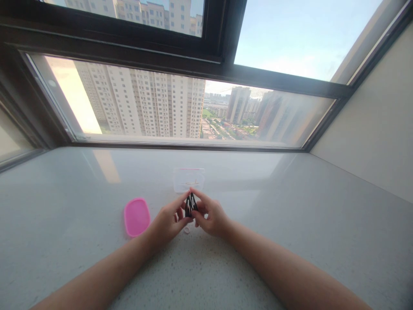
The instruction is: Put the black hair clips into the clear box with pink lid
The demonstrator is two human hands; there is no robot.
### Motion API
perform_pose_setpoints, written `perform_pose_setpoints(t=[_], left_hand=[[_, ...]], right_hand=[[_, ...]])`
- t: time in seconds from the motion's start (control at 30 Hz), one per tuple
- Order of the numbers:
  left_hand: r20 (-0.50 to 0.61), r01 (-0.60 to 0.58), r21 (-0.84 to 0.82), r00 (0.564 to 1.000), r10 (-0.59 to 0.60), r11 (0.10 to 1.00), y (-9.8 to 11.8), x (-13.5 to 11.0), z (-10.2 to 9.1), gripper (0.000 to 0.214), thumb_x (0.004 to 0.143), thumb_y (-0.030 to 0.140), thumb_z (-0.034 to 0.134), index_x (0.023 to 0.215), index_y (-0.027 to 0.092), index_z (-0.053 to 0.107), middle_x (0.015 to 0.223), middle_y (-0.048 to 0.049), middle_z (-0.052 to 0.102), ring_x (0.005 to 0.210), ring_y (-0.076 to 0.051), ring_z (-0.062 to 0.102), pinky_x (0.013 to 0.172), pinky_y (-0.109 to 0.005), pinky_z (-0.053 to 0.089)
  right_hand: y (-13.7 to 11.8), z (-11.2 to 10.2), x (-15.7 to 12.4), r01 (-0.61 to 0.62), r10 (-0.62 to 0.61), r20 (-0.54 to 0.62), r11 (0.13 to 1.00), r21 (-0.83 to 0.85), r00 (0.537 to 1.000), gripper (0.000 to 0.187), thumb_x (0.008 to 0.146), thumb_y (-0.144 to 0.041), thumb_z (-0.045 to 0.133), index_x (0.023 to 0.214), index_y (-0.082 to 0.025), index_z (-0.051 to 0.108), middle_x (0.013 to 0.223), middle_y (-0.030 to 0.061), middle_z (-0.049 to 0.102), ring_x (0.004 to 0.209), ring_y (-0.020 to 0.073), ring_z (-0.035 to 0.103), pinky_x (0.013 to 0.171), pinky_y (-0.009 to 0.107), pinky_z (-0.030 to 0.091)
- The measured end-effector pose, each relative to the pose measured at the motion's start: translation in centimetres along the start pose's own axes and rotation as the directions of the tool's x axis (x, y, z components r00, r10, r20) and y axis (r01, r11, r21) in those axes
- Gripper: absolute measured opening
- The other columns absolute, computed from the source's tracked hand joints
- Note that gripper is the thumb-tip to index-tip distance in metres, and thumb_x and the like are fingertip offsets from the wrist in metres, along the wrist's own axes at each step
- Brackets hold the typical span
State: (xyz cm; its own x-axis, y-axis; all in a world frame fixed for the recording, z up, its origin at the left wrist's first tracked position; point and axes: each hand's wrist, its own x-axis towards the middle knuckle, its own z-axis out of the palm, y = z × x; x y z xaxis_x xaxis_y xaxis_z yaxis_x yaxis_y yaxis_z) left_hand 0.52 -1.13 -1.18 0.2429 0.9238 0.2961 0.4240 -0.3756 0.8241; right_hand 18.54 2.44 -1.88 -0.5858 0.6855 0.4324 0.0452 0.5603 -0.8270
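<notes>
My left hand point(169, 219) and my right hand point(211, 217) meet over a pale speckled sill, both pinching a small bunch of black hair clips point(190, 204) held upright between the fingertips. Just beyond the hands stands a small clear plastic box point(189, 179) without its lid. A pink lid point(137, 216) lies flat on the sill to the left of my left hand. Under the hands lies a tiny pale ring-shaped thing point(186, 230).
The sill point(290, 224) runs wide to both sides and ends at a dark-framed window point(193, 144) looking onto tall buildings. A plain wall point(371, 129) rises on the right.
</notes>
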Motion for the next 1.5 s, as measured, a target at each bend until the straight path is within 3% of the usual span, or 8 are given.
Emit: perform_pose_setpoints(t=[0.37, 0.9, 1.5], left_hand=[[-0.031, -0.002, 0.024, 1.000, 0.003, 1.000, 0.25, -0.02, -0.05, 0.067, 0.079, 0.024, 0.062, 0.139, 0.016, 0.037, 0.072, 0.0046, 0.049, 0.055, -0.008, 0.044, 0.050, -0.019, 0.039], [-0.050, 0.003, -0.022, 0.999, -0.004, 1.000, 0.25, 0.23, 0.14, 0.065, 0.078, 0.027, 0.065, 0.137, 0.018, 0.039, 0.074, 0.0049, 0.047, 0.056, -0.008, 0.044, 0.051, -0.019, 0.041], [-0.044, 0.009, -0.030, 0.999, -0.010, 1.000, 0.67, 0.27, -0.18, 0.057, 0.077, 0.022, 0.065, 0.129, 0.020, 0.043, 0.071, 0.0058, 0.047, 0.056, -0.010, 0.046, 0.050, -0.019, 0.040]], right_hand=[[0.14, -0.03, 0.13, -0.011, 0.006, 0.058, 0.996, 0.084, 0.998, 0.072, 0.082, -0.016, 0.055, 0.145, -0.022, 0.019, 0.072, -0.0010, 0.060, 0.054, 0.0109, 0.060, 0.050, 0.023, 0.050], [0.62, -0.05, 0.08, -0.017, 0.015, 0.057, 0.999, 0.044, 0.998, 0.079, 0.081, -0.021, 0.061, 0.146, -0.021, 0.015, 0.075, 0.0012, 0.063, 0.055, 0.0123, 0.062, 0.051, 0.023, 0.050], [0.36, -0.20, 0.22, -0.034, 0.029, 0.058, 0.997, 0.072, 0.998, 0.078, 0.080, -0.025, 0.063, 0.145, -0.021, 0.021, 0.072, -0.0010, 0.058, 0.053, 0.0122, 0.061, 0.049, 0.022, 0.049]])
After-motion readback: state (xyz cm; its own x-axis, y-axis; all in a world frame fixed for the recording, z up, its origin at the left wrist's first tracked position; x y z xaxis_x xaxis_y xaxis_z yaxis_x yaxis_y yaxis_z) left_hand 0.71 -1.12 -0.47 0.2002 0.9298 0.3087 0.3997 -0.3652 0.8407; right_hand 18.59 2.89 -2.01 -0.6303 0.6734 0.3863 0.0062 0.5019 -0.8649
